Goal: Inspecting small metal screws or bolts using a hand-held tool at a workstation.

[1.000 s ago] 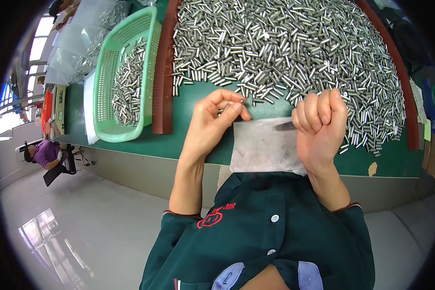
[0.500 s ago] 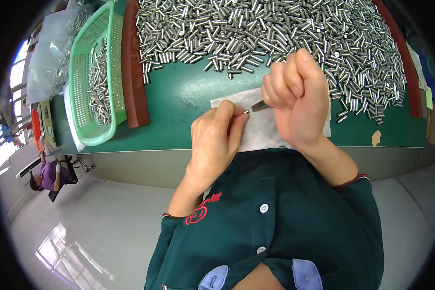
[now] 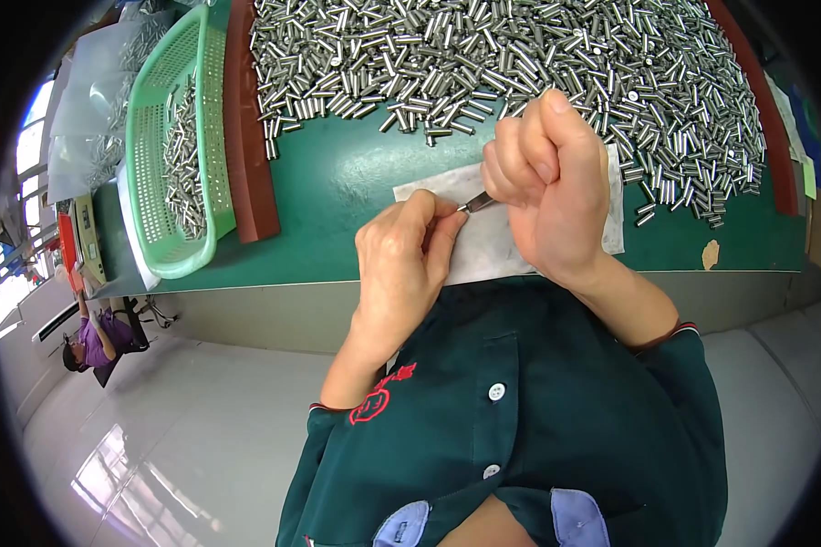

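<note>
Between its thumb and fingertips, my left hand (image 3: 398, 246) pinches a small metal pin (image 3: 462, 209); only its end shows. My right hand (image 3: 556, 191) is closed in a fist around a tool with a flat, dark grey metal blade (image 3: 478, 201). The blade's tip touches or nearly touches the end of the pin. The tool's handle is hidden in the fist. Both hands are over a whitish cloth or sheet (image 3: 483, 251) on the green tabletop (image 3: 337, 173). Just beyond them spreads a large heap of short, shiny metal pins (image 3: 483, 55).
A green perforated basket (image 3: 212, 173) with metal pins stands at the left, beside a dark red rail (image 3: 251, 155). Another red rail (image 3: 757, 109) bounds the heap on the right. Clear plastic bags (image 3: 87, 109) lie at far left. A person in purple (image 3: 109, 337) sits farther off.
The blade has moved left and slightly down, from a small gap to the pin's end. My right hand has shifted slightly left with it; my left hand still pinches the pin.
</note>
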